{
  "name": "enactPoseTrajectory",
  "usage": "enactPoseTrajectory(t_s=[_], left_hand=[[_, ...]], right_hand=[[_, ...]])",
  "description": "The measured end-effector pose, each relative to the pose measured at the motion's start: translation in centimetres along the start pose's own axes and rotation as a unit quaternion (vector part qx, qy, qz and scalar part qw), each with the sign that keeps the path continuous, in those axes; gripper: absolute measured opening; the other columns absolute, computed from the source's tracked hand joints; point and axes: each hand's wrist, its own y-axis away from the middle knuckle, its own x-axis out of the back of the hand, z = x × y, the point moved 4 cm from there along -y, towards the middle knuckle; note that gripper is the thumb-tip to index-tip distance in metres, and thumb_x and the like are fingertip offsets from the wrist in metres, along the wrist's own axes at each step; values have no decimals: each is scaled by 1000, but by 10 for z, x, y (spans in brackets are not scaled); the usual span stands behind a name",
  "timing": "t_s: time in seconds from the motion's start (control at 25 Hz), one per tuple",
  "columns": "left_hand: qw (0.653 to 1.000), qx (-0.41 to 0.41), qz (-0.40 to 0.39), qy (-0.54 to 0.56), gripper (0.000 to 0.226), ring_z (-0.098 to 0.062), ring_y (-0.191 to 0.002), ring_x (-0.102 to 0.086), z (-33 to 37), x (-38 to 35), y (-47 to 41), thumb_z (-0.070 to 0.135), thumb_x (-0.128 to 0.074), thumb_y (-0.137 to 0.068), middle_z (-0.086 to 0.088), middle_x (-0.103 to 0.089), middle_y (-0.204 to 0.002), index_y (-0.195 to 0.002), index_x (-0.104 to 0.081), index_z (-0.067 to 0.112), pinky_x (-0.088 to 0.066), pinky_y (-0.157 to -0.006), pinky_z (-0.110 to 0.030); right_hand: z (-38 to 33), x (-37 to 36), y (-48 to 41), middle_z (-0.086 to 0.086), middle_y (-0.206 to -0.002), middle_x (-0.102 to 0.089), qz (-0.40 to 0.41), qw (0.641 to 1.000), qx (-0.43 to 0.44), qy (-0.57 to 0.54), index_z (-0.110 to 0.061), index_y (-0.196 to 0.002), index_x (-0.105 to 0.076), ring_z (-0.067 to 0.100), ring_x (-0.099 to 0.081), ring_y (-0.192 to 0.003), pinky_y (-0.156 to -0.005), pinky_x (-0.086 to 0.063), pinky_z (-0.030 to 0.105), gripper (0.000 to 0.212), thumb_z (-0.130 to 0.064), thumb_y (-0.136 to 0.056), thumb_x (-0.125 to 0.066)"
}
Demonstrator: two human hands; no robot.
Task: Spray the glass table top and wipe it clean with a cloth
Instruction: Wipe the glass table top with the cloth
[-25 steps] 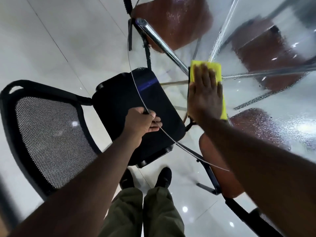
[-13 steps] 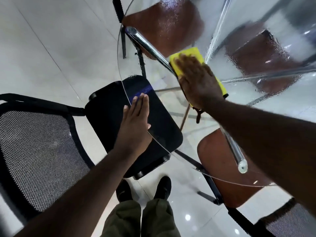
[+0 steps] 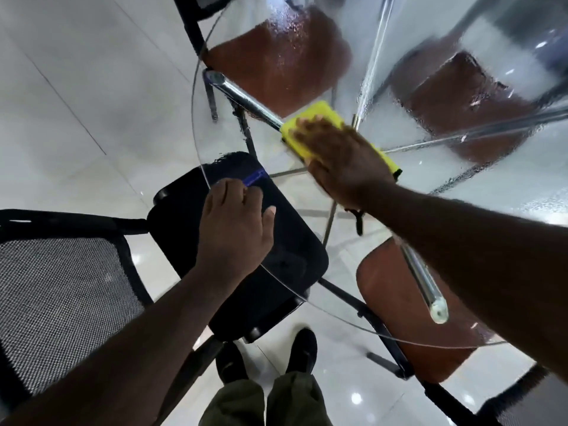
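The round clear glass bench (image 3: 233,149) is wet and beaded beyond the right hand (image 3: 344,161), which presses a yellow rectangular cloth (image 3: 316,118) flat on it. The left hand (image 3: 233,232) rests at the rim, where the glass looks clear.

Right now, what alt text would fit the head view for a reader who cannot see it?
Seen from above, the right hand presses a yellow cloth flat on a wet round glass table. The left hand rests at the table's near edge, above a black chair; brown chair seats show through the glass.
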Motion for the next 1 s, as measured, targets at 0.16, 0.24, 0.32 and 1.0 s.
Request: enactPoseTrajectory(t_s=[0.16,0.24,0.32,1.0], left_hand=[[996,-70,-15,53,43,-38,-144,-40,27,-11,-21,29,-48,-106,-18,-47,-150,-140,-54,3,-28,-123,-49],[991,-99,-52,76,53,-33,-156,-24,37,-16,-26,29,-40,-109,-15,-29,-167,-155,-39,2,-20,-127,-49],[990,-106,-74,63,58,-28,-160,-12,40,-21,-26,29,-36,-110,-13,-17,-172,-161,-26,3,-16,-129,-48],[984,-140,-104,30,58,-24,-160,-13,38,-40,-26,34,-27,-111,-7,-20,-172,-163,-23,10,-15,-129,-47]], right_hand=[[-3,11,34,-7,-178,-21,73,952,-291,-66,-35,-169,-24,21,-18,-165,-130,-23,53,58,-41,-112,-31],[-27,15,74,-6,-179,-15,50,945,-315,-70,-35,-170,-19,20,-12,-166,-132,-18,52,58,-41,-114,-29],[-47,14,103,-9,-180,-10,9,958,-281,-63,-37,-171,-16,17,-6,-167,-134,-13,50,58,-42,-114,-29],[-41,12,228,-9,-179,-11,-16,964,-266,12,-36,-171,-18,17,-11,-166,-131,-22,51,62,-44,-112,-35]])
